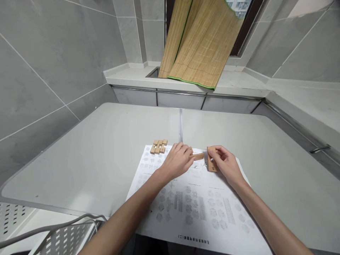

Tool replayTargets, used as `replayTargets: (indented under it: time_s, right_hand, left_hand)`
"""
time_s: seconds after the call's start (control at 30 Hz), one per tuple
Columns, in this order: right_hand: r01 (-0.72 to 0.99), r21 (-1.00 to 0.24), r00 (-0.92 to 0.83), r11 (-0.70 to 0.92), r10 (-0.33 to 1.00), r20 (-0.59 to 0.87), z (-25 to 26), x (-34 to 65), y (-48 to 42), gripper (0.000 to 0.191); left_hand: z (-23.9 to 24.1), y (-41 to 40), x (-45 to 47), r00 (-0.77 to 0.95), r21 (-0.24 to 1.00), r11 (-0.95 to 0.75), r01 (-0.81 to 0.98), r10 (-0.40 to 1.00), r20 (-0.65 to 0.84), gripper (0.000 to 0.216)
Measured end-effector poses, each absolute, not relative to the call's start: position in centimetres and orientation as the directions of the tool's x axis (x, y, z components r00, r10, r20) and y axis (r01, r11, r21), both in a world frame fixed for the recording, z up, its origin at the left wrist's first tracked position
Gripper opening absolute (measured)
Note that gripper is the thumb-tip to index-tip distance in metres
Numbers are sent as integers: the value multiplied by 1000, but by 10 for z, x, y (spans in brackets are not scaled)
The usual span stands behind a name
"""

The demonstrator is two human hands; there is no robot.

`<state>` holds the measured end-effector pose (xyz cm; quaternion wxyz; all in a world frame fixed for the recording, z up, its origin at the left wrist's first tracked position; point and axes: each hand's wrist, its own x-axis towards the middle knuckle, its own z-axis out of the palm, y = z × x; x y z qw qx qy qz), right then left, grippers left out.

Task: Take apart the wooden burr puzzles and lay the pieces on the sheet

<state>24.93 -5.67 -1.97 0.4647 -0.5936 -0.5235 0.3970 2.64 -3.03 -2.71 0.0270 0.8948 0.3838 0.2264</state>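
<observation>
My left hand (177, 161) is closed around a wooden puzzle piece (198, 156), whose narrow end sticks out to the right past my fingertips. Part of that piece is hidden under the fingers. Just to the right, my right hand (226, 162) pinches a notched wooden puzzle block (212, 165) marked with a "2", thumb and fingers on its upper right side. A small gap separates the two pieces. Beneath both hands lies a large printed instruction sheet (193, 226) with rows of small diagrams. Several notched wooden pieces (158, 147) sit together at the sheet's far left corner.
The pale folding table (106, 152) has a seam down its middle. Behind it runs a white counter (233, 83) with a bamboo mat (204, 46) draped over a sink. A grey cable (53, 226) and white perforated racks (66, 241) are at the lower left.
</observation>
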Motion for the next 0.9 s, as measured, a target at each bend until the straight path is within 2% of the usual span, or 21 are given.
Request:
replayTargets:
  time_s: [0.2,0.47,0.7,0.9]
  right_hand:
    - [369,-929,150,-22,988,36,-31,253,-53,48]
    - [637,-770,133,40,978,161,-33,252,-57,23]
    - [701,-712,101,47,981,164,-36,252,-58,28]
    - [721,-691,99,52,979,177,-34,248,-61,34]
  left_hand:
    - [-25,-32,26,507,299,-653,696,742,439,11]
    - [-28,-31,27,504,362,-640,678,763,405,11]
    - [-27,-32,28,498,352,-625,697,775,389,18]
    - [-25,-33,29,418,309,-545,779,819,392,16]
